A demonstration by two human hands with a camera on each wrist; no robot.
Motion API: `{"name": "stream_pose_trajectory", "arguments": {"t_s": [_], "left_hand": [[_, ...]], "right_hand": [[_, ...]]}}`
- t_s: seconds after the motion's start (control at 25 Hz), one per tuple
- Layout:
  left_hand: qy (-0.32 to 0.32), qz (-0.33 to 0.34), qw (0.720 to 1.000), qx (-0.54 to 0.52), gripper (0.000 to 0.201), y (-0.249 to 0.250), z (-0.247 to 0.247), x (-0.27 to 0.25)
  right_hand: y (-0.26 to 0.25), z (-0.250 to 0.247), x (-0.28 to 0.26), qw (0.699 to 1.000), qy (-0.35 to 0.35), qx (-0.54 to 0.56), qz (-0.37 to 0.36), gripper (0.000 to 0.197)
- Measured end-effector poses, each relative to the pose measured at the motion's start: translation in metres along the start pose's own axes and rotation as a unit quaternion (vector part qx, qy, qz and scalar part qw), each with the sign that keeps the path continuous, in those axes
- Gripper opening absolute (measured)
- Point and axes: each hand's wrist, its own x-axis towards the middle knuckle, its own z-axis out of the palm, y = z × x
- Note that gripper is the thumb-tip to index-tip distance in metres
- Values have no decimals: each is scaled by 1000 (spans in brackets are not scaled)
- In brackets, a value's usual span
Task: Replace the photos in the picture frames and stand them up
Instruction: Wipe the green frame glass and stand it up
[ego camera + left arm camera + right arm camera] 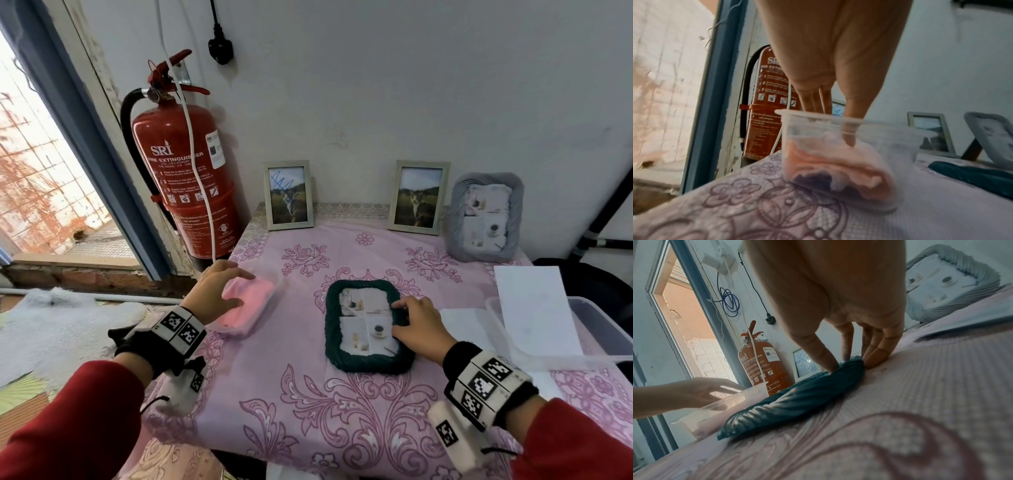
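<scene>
A dark green ribbed picture frame (333, 329) lies face up mid-table with a four-part photo collage in it. My right hand (397, 318) grips its right edge, thumb on top and fingers curled at the rim; the right wrist view shows the right hand (855, 363) pinching the green frame (797, 400). My left hand (233, 291) reaches with straight fingers over a clear plastic tub (274, 284) holding pink cloth. In the left wrist view the left hand (830, 120) has its thumb dipped inside the tub (818, 116), touching the cloth.
Two pale frames with cat photos (288, 195) (418, 197) stand by the wall; the left one has a blue scribble. A grey ribbed frame (486, 216) stands at the back right. White sheets (534, 308) and a clear bin (599, 329) lie right. A fire extinguisher (185, 178) stands left.
</scene>
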Motion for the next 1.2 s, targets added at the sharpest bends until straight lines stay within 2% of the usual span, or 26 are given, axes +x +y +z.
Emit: {"name": "stream_pose_trajectory", "arguments": {"t_s": [0.08, 0.2, 0.24, 0.32, 0.48, 0.72, 0.84, 0.92, 1.0, 1.08, 1.2], "left_hand": [[13, 30, 999, -6, 38, 6, 1, -2], [-97, 22, 995, -22, 43, 15, 8, -6], [-114, 22, 993, -16, 44, 16, 12, -8], [-102, 17, 995, -13, 45, 18, 17, -11], [-81, -34, 996, -22, 50, 21, 25, -12], [-85, -57, 995, -8, 54, 25, 30, -16], [-20, -57, 998, -30, 53, 37, 24, -16], [33, -23, 998, -49, 46, 53, 20, -13], [53, 7, 995, -80, 41, 74, 20, -10], [42, 16, 991, -122, 39, 93, 24, -5], [-14, -19, 982, -187, 40, 116, 37, 2]], "right_hand": [[0, 0, 0, 1000, 1, 1, 0, 46], [0, 0, 0, 1000, 0, 13, -3, 46], [1, 0, -1, 1000, 0, 16, -4, 46], [1, 0, -1, 1000, 0, 18, -5, 46], [2, 0, -1, 1000, 0, 22, -4, 46], [3, 0, 0, 1000, 0, 19, -3, 45], [3, 1, 0, 1000, 3, 22, -5, 46], [2, 1, 1, 999, 15, 34, -4, 49], [1, -1, 2, 999, 24, 38, -1, 53], [-2, -3, 4, 999, 30, 32, 8, 56], [-5, -4, 2, 996, 60, 55, 24, 59]]}}
